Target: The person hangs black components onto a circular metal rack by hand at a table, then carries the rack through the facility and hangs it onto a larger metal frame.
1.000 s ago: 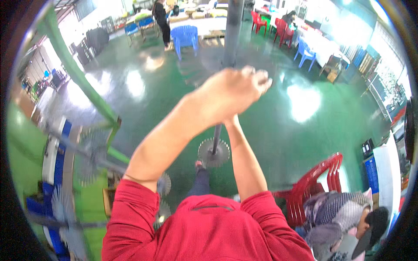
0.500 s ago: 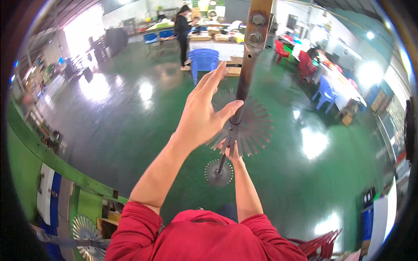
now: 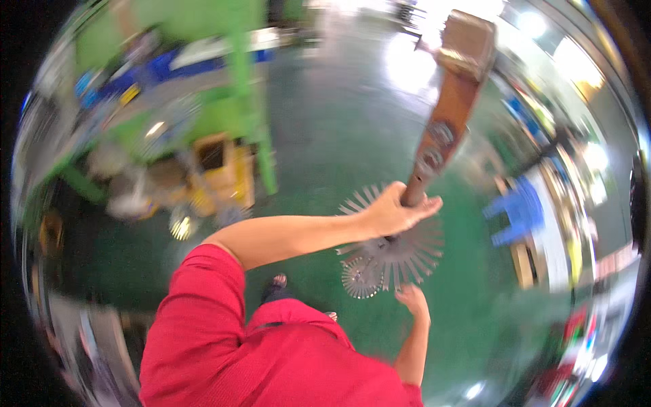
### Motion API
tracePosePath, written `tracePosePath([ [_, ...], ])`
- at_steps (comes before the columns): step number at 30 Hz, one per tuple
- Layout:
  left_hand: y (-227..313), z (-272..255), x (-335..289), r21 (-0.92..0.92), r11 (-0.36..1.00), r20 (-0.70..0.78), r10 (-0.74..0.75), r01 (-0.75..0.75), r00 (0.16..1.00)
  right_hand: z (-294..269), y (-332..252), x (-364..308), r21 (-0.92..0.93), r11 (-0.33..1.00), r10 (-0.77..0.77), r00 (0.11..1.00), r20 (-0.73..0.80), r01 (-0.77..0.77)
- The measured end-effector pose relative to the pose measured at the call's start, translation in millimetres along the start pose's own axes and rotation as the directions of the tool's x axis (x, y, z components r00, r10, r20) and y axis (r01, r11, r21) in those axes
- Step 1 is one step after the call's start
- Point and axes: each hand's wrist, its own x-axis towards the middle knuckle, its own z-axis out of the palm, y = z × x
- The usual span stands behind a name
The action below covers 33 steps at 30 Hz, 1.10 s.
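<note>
Left hand [image 3: 393,215] around brown bar [image 3: 449,105], slotted disc [image 3: 409,254] partly hidden beneath

Floor [image 3: 475,325] — green, shiny | on it — blue plastic chair [image 3: 521,209], green frame [image 3: 240,85]

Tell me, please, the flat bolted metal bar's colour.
The metal bar is rusty brown, clearest in the head view.

The left fingers [image 3: 426,208] have closed around the pole [image 3: 448,108].
</note>
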Motion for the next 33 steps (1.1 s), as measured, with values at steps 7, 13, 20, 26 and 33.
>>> tracePosePath([
  [7,-9.6,-101.0,-148.5,-0.013,1.0,-0.623,0.01,-0.023,0.782,-74.6,-154.9,66.4,-0.21,0.849,-0.512,0.852,-0.109,0.484],
  [13,-6.9,-132.9,-299.3,0.036,0.993,-0.913,0.077,-0.109,0.4,-36.3,-503.9,-8.4,0.134,0.457,-0.889,0.454,0.055,0.879],
  [20,13.8,-164.1,-441.1,0.148,0.963,-0.982,0.17,-0.227,0.08,127.1,-821.1,-17.9,0.325,0.037,-0.996,0.06,-0.059,0.945],
  [26,35.4,-164.4,-510.4,0.264,0.954,-0.961,0.246,-0.14,-0.128,250.7,-972.8,18.6,0.215,0.235,-0.956,0.265,-0.127,0.948],
  [33,36.2,-149.9,-539.5,0.356,0.932,-0.898,0.321,-0.07,-0.301,259.7,-1019.2,38.7,0.002,0.1,-0.985,0.1,-0.141,0.995],
])
